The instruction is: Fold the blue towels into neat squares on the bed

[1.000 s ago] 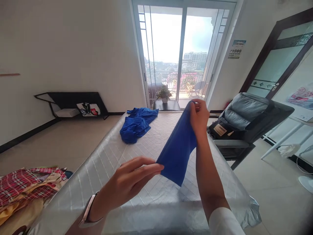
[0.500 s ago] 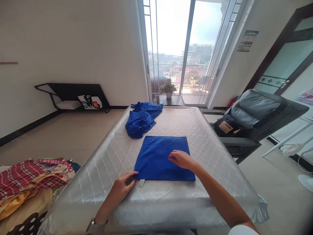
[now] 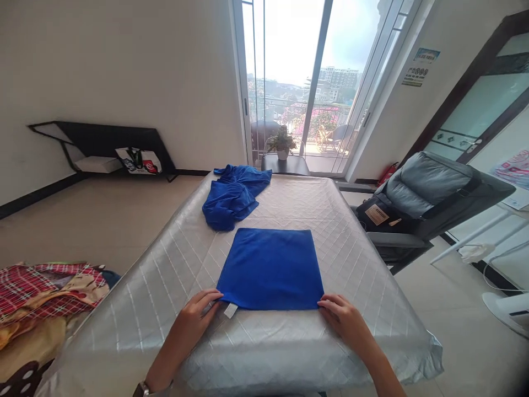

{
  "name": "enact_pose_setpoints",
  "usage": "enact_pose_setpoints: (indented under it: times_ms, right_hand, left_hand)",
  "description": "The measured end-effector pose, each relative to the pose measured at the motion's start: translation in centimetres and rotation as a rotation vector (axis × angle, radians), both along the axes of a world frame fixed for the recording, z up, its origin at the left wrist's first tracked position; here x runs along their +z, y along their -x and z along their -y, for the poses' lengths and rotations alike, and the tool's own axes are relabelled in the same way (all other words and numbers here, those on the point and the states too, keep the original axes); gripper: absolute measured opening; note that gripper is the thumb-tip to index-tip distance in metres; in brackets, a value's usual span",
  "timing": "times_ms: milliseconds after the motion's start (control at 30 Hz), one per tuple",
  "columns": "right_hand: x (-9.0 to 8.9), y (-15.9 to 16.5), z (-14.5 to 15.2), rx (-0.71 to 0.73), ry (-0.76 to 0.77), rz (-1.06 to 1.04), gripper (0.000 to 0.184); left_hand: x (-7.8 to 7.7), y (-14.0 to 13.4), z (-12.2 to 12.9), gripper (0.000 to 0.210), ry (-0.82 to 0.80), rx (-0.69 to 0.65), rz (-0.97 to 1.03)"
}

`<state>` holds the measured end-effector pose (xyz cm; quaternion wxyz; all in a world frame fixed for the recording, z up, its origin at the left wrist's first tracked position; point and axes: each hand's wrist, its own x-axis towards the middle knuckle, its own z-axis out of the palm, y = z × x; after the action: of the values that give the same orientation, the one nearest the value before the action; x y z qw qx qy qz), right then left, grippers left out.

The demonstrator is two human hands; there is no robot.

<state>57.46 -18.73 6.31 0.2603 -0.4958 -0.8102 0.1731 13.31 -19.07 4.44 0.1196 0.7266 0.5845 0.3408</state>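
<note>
A flat, square blue cloth (image 3: 273, 267) lies on the silver quilted table cover (image 3: 306, 336). My left hand (image 3: 197, 310) pinches its near left corner between thumb and fingers. Beside that corner a small white label (image 3: 230, 310) sticks out from the near edge. At the near right corner, my right hand (image 3: 341, 313) has its thumb and fingers closed on the cloth. Farther back on the left, a crumpled blue garment or cloth (image 3: 235, 196) lies in a loose heap; its kind is not clear.
Plaid and patterned fabrics (image 3: 49, 298) are piled low at the left. A grey armchair (image 3: 430, 187) with a dark bag (image 3: 374, 215) stands to the right of the table. Beyond the far end, a potted plant (image 3: 282, 144) sits before the glass door.
My right hand has moved from above the middle of the cloth to its near right corner and closed on it. My left hand stays at the left corner. The view has shifted slightly.
</note>
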Motion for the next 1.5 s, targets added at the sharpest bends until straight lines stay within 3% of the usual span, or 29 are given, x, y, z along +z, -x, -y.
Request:
enact_pose_setpoints:
  times_ms: [133,333,433,600,800,1000,1167,1300,1433,1500]
  right_hand:
    - [0.5,0.5,-0.8,0.021,-0.016,0.008,0.029]
    - [2.1,-0.1,0.0,-0.062,-0.12,-0.239,0.021]
    - [4.6,-0.7,0.5,-0.065,-0.208,-0.264,0.017]
    - [9.7,-1.6,1.5,-0.014,-0.364,-0.237,0.026]
    - [13.4,-2.3,2.7,0.073,-0.472,-0.178,0.038]
    - [15.2,-3.2,3.6,0.111,-0.452,-0.129,0.04]
    - [18.5,-3.7,4.5,0.157,-0.457,-0.081,0.042]
    - [20.7,-3.9,4.4,0.1,-0.491,-0.094,0.036]
    - [21.5,-4.4,2.0,0.061,-0.455,-0.13,0.022]
    - [21.9,-4.5,-0.3,0.063,-0.406,-0.132,0.014]
  left_hand:
    - [0.6,0.2,-0.1,0.043,-0.018,-0.018,-0.021]
    - [2.8,0.3,0.3,0.034,-0.117,-0.088,-0.01]
    - [5.4,0.3,1.0,0.026,-0.214,-0.099,-0.002]
    - [9.9,0.3,2.9,0.018,-0.393,-0.052,-0.029]
    - [12.8,0.5,5.1,0.016,-0.46,-0.008,-0.05]
    - [15.5,0.2,6.4,0.021,-0.446,-0.035,0.049]
    - [17.7,0.3,6.5,0.016,-0.431,-0.027,0.06]
    - [19.2,0.0,6.5,0.009,-0.348,-0.031,0.177]
    - [20.7,-0.1,4.7,0.004,-0.303,-0.057,0.21]
    - [21.7,0.0,2.4,0.016,-0.226,-0.073,0.171]
